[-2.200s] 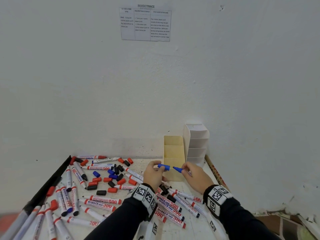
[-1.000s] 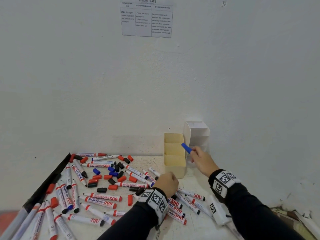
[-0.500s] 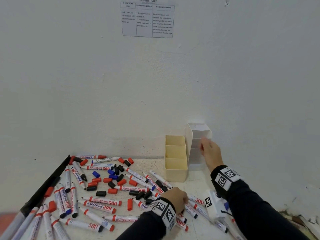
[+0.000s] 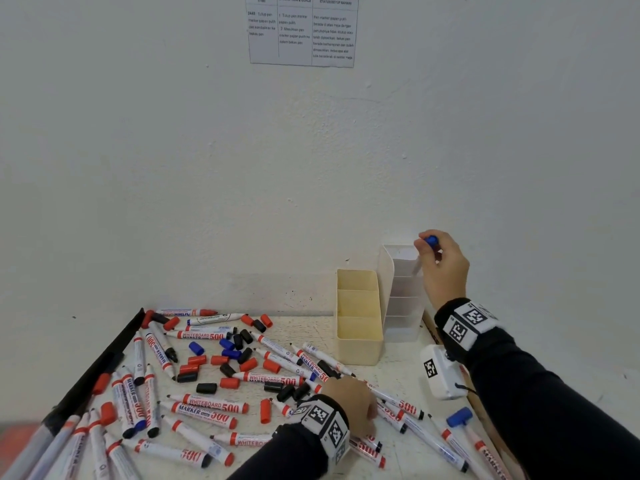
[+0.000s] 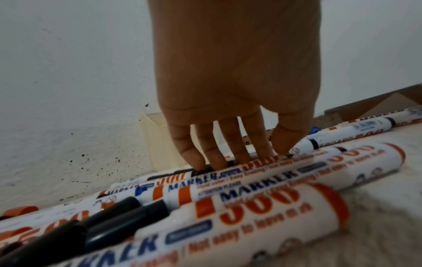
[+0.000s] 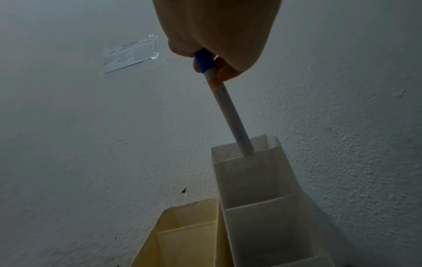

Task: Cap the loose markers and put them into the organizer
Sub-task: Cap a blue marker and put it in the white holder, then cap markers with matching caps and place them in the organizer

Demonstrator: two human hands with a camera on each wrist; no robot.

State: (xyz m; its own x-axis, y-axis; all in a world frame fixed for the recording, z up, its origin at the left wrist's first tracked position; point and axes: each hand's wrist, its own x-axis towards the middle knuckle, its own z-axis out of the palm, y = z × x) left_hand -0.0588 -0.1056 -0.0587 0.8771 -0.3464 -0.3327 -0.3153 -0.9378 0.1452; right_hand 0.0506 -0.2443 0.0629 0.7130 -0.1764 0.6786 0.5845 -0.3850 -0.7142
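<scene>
My right hand [image 4: 431, 249] pinches a capped blue marker [image 6: 228, 112] by its cap end [image 4: 431, 240]. The marker hangs almost upright, its lower end inside the rearmost, tallest compartment of the white organizer [image 4: 403, 306] [image 6: 262, 180] against the wall. My left hand [image 4: 349, 396] lies low on the table, its straight fingers [image 5: 233, 153] touching a row of white markers [image 5: 262, 189] without gripping one. Many loose markers [image 4: 214, 405] and red, black and blue caps [image 4: 228, 355] lie scattered across the table.
A cream organizer [image 4: 358, 344] [image 6: 182, 234] with three compartments stands left of the white one. A small white device [image 4: 440, 375] lies under my right forearm, beside a blue-capped marker [image 4: 459, 417]. A black strip [image 4: 104, 368] lines the table's left edge.
The blue cap went onto the marker, then my right hand carried it up over the white organizer. My left hand dropped to the markers at the front of the table.
</scene>
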